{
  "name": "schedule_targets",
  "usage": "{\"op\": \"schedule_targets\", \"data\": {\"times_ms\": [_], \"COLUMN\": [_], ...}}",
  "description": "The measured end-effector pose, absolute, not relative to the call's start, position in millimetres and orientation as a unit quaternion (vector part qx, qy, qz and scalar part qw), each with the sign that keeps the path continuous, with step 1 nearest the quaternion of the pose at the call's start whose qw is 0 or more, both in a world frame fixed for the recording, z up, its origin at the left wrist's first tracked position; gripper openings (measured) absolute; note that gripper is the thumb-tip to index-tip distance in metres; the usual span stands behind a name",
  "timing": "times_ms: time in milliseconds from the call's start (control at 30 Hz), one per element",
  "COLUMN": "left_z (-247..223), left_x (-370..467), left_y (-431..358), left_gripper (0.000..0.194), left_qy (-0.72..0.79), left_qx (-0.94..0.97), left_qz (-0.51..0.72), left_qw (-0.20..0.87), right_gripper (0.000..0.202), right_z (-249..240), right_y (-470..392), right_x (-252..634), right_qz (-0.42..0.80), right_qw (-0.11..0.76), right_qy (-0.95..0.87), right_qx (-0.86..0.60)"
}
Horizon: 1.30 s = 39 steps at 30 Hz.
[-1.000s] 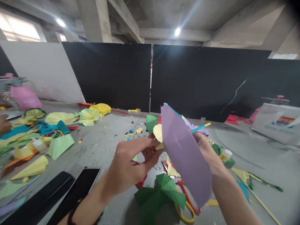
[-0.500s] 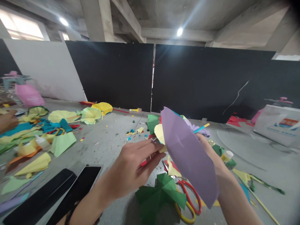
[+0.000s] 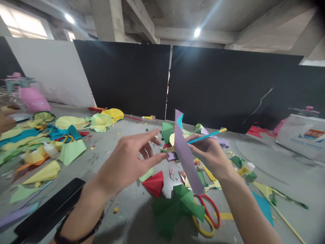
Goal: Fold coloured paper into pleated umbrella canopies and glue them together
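Observation:
My right hand (image 3: 209, 150) is closed around a thin blue stick with a yellow end (image 3: 205, 136) and a sheet of purple paper (image 3: 186, 159). The purple paper stands almost edge-on to me, with a blue patch near its top. My left hand (image 3: 132, 157) is open just to the left of it, fingers spread, its thumb tip close to a small tan end that sticks out beside the paper. Beneath the hands lie a folded dark green paper piece (image 3: 177, 206), a red folded paper piece (image 3: 154, 184) and scissors with red and yellow handles (image 3: 212, 211).
A black elongated case (image 3: 50, 211) lies at the front left. Coloured paper pieces (image 3: 72, 151) cover the left side. A glue stick (image 3: 246, 168) and a white box (image 3: 302, 137) are on the right. Another person's hand (image 3: 6, 118) shows at the far left, near a pink spray bottle (image 3: 34, 98).
My left hand has come off the held piece and moved left, its fingers opening. The purple paper has turned from broad side to nearly edge-on in my right hand.

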<state>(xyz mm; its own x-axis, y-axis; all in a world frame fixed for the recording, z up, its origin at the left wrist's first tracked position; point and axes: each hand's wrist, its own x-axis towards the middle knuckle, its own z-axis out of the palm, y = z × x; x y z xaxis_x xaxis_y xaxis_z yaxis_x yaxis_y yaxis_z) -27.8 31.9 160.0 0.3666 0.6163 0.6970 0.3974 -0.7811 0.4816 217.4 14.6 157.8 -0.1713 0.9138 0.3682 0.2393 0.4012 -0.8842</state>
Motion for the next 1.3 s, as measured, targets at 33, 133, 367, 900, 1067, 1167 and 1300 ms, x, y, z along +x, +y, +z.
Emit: {"op": "schedule_targets", "data": {"times_ms": [33, 133, 367, 900, 1067, 1167, 1300], "left_z": [164, 176, 185, 186, 182, 181, 176], "left_x": [-35, -54, -65, -63, -53, -42, -29], "left_y": [33, 31, 13, 14, 17, 15, 12], "left_gripper": [0.047, 0.012, 0.008, 0.029, 0.028, 0.03, 0.046], "left_qy": [0.32, 0.351, 0.355, 0.377, 0.354, 0.313, 0.257], "left_qx": [0.806, 0.762, 0.711, 0.698, 0.721, 0.749, 0.778], "left_qz": [0.489, 0.543, 0.606, 0.609, 0.596, 0.582, 0.573], "left_qw": [0.091, 0.022, -0.039, 0.019, -0.013, -0.036, -0.011], "right_gripper": [0.033, 0.028, 0.03, 0.026, 0.016, 0.044, 0.018], "right_z": [157, 149, 96, 112, 100, 71, 41], "right_y": [19, 46, 143, 115, -5, -51, -60], "right_x": [213, 198, 162, 191, 224, 230, 238], "right_qz": [0.341, 0.298, 0.214, 0.158, 0.221, 0.228, 0.249], "right_qw": [0.473, 0.422, 0.279, 0.299, 0.225, 0.218, 0.295], "right_qy": [-0.691, -0.718, -0.733, -0.758, -0.83, -0.815, -0.755], "right_qx": [-0.428, -0.467, -0.582, -0.558, -0.46, -0.487, -0.531]}}
